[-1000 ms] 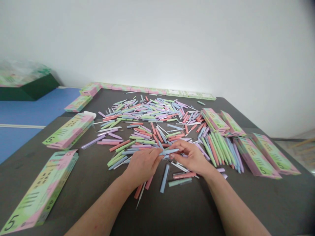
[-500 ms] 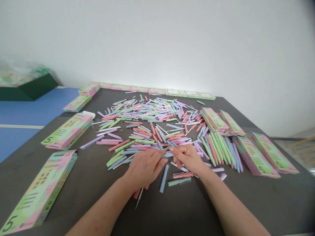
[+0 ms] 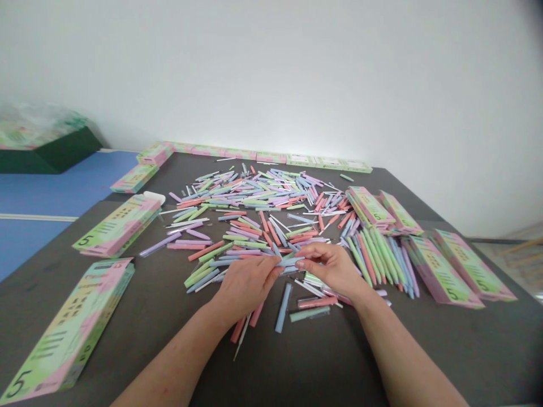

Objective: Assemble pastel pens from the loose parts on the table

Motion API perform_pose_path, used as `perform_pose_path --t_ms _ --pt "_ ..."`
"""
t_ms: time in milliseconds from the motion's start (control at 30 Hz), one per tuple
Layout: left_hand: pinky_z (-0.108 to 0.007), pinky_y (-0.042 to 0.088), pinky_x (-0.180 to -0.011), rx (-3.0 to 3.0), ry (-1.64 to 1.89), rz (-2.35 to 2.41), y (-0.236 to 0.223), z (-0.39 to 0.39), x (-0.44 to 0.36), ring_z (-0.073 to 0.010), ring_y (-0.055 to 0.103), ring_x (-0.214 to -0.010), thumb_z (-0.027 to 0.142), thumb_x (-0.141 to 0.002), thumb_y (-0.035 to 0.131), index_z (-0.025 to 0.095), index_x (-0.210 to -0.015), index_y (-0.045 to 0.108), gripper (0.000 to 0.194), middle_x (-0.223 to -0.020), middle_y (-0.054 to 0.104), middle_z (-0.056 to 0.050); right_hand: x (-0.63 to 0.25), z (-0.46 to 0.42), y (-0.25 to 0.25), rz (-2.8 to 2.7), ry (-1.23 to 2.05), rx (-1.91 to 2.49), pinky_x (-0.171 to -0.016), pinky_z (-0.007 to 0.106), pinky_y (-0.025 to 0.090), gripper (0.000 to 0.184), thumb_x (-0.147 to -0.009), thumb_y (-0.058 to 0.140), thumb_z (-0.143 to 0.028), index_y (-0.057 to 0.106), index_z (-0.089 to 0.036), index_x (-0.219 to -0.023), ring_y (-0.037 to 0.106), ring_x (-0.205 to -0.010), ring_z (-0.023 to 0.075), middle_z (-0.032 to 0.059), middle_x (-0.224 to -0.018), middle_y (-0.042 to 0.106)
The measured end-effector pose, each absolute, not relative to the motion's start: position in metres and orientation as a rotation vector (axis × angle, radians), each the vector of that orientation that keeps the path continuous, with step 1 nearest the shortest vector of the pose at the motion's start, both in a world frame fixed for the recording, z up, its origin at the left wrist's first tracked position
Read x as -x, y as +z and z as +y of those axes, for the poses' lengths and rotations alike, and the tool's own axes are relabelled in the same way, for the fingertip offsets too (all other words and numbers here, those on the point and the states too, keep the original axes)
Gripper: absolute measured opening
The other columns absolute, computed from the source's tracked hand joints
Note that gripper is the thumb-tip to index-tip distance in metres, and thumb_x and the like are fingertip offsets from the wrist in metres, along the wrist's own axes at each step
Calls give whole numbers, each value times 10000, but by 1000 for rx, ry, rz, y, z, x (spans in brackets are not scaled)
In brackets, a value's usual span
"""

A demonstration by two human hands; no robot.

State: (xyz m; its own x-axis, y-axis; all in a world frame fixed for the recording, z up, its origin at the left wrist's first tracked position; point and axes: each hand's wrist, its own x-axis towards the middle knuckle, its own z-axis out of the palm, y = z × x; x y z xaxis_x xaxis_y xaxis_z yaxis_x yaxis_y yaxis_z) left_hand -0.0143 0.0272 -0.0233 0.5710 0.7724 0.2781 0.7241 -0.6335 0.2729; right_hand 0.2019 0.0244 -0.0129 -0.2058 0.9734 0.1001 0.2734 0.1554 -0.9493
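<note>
Both my hands meet over the table's middle. My left hand and my right hand pinch the ends of a pale blue plastic tube between their fingertips. A loose heap of pastel plastic tubes and thin white sticks spreads just beyond my fingers. Nearer my wrists, a blue tube and a green tube lie apart on the dark surface. My fingers hide part of the blue tube I hold.
Pink-and-green printed boxes marked 5 lie around the dark table, and a row of them stands along its far edge. Sorted tubes fan out at the right. A dark green box sits on the blue floor beyond the table.
My right hand has shifted slightly up and left, with its fingertips closing on the blue tube's end. My left hand stays nearly in place, and the heap looks unchanged.
</note>
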Motion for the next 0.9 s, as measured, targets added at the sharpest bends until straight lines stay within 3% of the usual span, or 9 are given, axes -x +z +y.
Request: perform_pose_path --t_ms 267,333,467,533,700,900 --pt "-322 509 -694 -2740 676 1233 -29 27 13 -215 694 -850 326 -951 443 192 -1091 613 258 -949 741 -44 -195 24 -15 -1672 1117 1341 -440 224 371 506 -868 514 -551 578 -167 -545 468 -386 95 -11 -414 526" --pt "-328 510 -697 -2725 655 1240 -28 27 13 -219 694 -847 331 -951 441 198 -1085 614 256 -941 741 -37 -195 24 -13 -1688 1126 1328 -455 227 390 506 -874 504 -553 594 -165 -564 497 -409 102 -4 -433 540" --pt "-352 513 -708 -2677 575 1272 -25 28 15 -232 692 -848 340 -959 417 205 -1072 619 268 -930 738 -35 -197 23 -9 -1633 1226 1153 -545 241 462 280 -824 633 -452 645 -174 -856 594 -553 126 1 -626 642" --pt "-360 515 -714 -2665 542 1282 -25 29 15 -237 690 -857 345 -961 408 206 -1074 619 276 -941 737 -39 -198 23 -9 -1582 1251 1131 -554 243 472 251 -784 692 -388 628 -181 -909 604 -555 125 -12 -634 647" --pt "-355 518 -720 -2677 548 1266 -26 29 14 -235 691 -872 343 -960 416 200 -1082 614 274 -949 738 -46 -196 24 -15 -1551 1290 1214 -518 233 480 230 -783 687 -382 635 -158 -800 619 -514 124 4 -603 658" --pt "-339 518 -706 -2724 627 1247 -30 28 13 -230 696 -855 333 -947 450 175 -1079 620 266 -951 740 -57 -190 23 -18 -1629 1226 1375 -339 182 340 464 -859 528 -536 542 -165 -580 503 -330 87 -9 -439 563"
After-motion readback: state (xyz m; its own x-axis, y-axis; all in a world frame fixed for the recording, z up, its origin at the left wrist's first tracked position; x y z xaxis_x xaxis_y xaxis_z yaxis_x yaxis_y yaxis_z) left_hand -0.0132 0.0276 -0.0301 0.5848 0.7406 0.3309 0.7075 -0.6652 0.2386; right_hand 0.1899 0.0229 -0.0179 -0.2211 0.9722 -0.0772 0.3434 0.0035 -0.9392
